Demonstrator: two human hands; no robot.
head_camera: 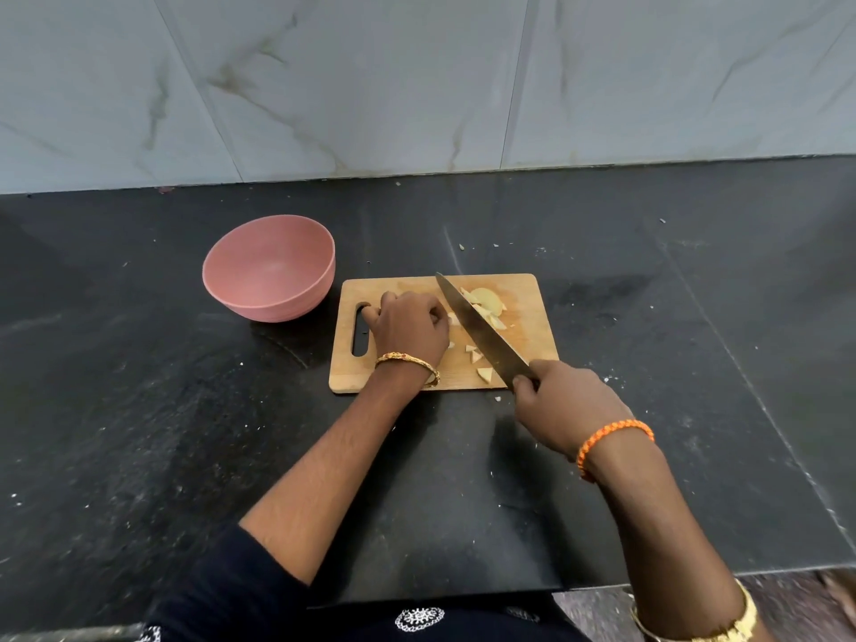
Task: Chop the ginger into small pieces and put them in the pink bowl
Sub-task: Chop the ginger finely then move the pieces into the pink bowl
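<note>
- The right hand [563, 403] grips a knife [479, 329], its blade slanting over the wooden cutting board [528, 289].
- The left hand [410, 329] rests curled beside ginger pieces [484, 301].
- The pink bowl [271, 268] stands just left of the board.

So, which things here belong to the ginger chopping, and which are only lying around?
Job: ginger pieces, knife in right hand, cutting board, left hand on the board, pink bowl.
Lying about: small scraps on the dark counter.
</note>
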